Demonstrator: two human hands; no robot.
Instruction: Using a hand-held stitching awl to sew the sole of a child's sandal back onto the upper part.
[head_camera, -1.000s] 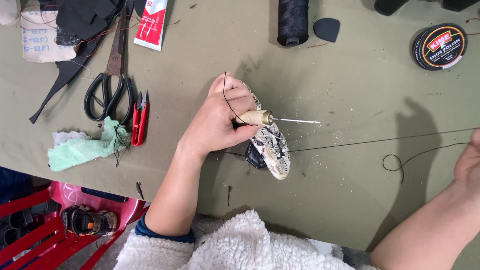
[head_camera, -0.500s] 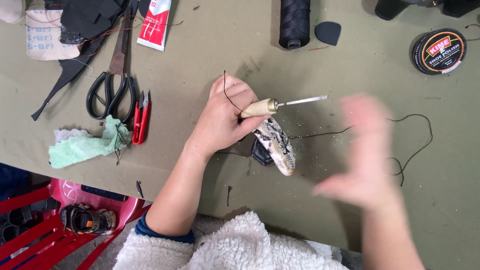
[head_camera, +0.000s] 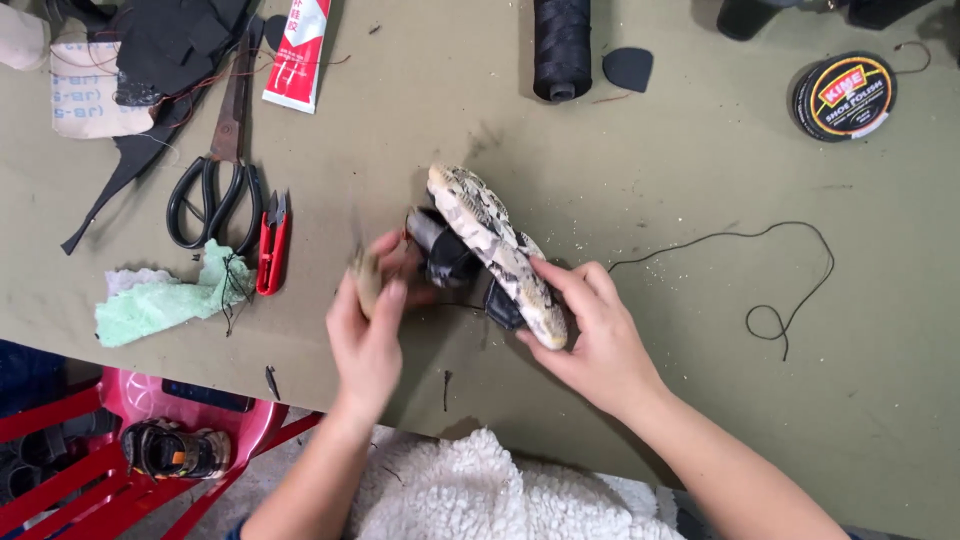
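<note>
Fingers (head_camera: 560, 285) of the right hand (head_camera: 590, 340) clamp the small patterned shoe (head_camera: 495, 255), sole up and tilted above the bench (head_camera: 650, 170), steadying it; the left hand (head_camera: 370, 325), blurred, closes around a wooden-handled awl (head_camera: 368, 280) beside the black upper.

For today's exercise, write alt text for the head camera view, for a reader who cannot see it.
Two bare hands hold a small patterned shoe sole-up over an olive table: right hand at its heel, left hand gripping a blurred wooden handle. Scissors, red snips, black thread spool and polish tin lie around.
</note>
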